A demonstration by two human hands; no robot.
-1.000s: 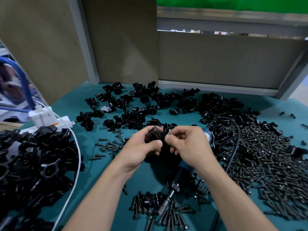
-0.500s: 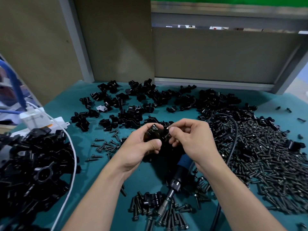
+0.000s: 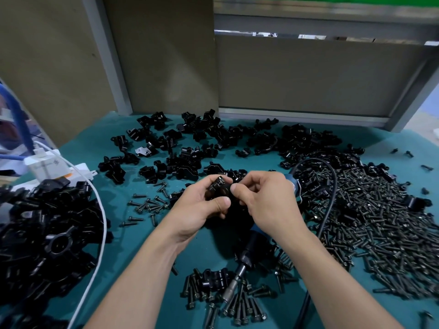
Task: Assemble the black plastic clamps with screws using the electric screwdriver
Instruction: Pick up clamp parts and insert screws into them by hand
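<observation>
Teal-covered table (image 3: 71,148) before tan panels (image 3: 164,55) in grey frames (image 3: 297,115).

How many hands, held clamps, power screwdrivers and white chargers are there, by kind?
Bare hands: 2 (left hand, right hand)
Black plastic clamp in the left hand's grip: 1
Blue-and-black electric screwdriver: 1
White charger plug: 1
Total: 5

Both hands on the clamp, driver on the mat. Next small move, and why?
Probably finish seating the screw by fingertip, then free the right hand for the driver. The left hand grips the clamp while right fingertips pinch at its face; the screw itself is hidden. The driver lies unheld beneath the right hand, so driving can't start yet.
</observation>
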